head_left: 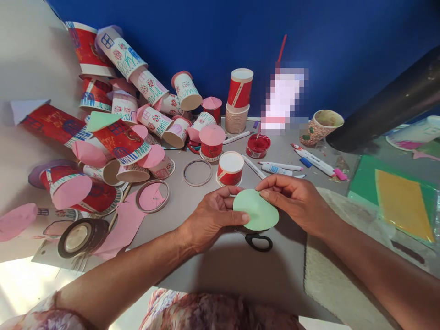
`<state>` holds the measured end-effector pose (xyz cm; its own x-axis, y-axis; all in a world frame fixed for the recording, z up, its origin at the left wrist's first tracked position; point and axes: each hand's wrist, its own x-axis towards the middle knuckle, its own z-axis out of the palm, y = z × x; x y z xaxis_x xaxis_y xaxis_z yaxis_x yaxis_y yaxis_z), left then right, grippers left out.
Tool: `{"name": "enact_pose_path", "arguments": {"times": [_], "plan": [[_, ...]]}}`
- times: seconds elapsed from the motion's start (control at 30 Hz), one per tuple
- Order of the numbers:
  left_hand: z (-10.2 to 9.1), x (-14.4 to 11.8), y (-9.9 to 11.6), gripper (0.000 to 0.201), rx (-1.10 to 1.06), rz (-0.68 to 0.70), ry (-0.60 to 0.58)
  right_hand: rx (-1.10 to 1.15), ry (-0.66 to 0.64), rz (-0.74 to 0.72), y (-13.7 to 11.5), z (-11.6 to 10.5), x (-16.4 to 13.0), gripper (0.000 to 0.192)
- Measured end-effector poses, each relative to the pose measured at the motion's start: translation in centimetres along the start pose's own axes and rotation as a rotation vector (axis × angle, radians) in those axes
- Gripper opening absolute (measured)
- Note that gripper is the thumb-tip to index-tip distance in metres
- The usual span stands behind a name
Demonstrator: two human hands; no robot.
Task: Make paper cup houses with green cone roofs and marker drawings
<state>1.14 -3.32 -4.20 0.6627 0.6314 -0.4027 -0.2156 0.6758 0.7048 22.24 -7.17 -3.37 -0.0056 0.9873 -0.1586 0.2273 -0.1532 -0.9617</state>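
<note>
A pale green paper circle (256, 210) is held up between both hands above the grey table. My left hand (220, 208) grips its left side, thumb on top and fingers behind. On the upper edge, the thumb and forefinger of my right hand (292, 197) pinch the paper. Below the circle lies a pair of scissors (259, 243); one black handle loop shows and the rest is hidden. Just beyond my hands an upside-down red and white paper cup (229, 168) stands on the table.
Many decorated paper cups with paper roofs (120, 137) are heaped at the left. Tape rolls (63, 238) and pink paper scraps (123, 224) lie nearer. Markers (280, 167), a red paint tub (258, 145) and stacked cups (237, 119) stand behind; coloured sheets (402, 201) lie right.
</note>
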Motion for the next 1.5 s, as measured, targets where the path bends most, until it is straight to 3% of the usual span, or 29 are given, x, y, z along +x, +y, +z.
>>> {"name": "enact_pose_path", "arguments": {"times": [0.2,0.63,0.77,1.0,1.5], "plan": [[0.0,-0.1,0.1,0.045,0.115,-0.051,-0.116,0.135,0.008,0.06,-0.1,0.1,0.1,0.027],[0.0,-0.5,0.4,0.035,0.184,-0.036,-0.131,0.176,-0.073,0.104,0.4,0.2,0.4,0.031],[0.0,-0.5,0.2,0.037,0.173,-0.025,-0.085,0.094,-0.032,0.057,0.2,0.2,0.2,0.029],[0.0,-0.6,0.0,0.041,0.152,-0.038,-0.024,-0.151,0.122,-0.178,-0.1,0.6,-0.6,0.016],[0.0,-0.4,-0.1,0.035,0.109,-0.069,-0.052,-0.193,0.111,-0.196,-0.1,1.0,-0.9,0.014]]}}
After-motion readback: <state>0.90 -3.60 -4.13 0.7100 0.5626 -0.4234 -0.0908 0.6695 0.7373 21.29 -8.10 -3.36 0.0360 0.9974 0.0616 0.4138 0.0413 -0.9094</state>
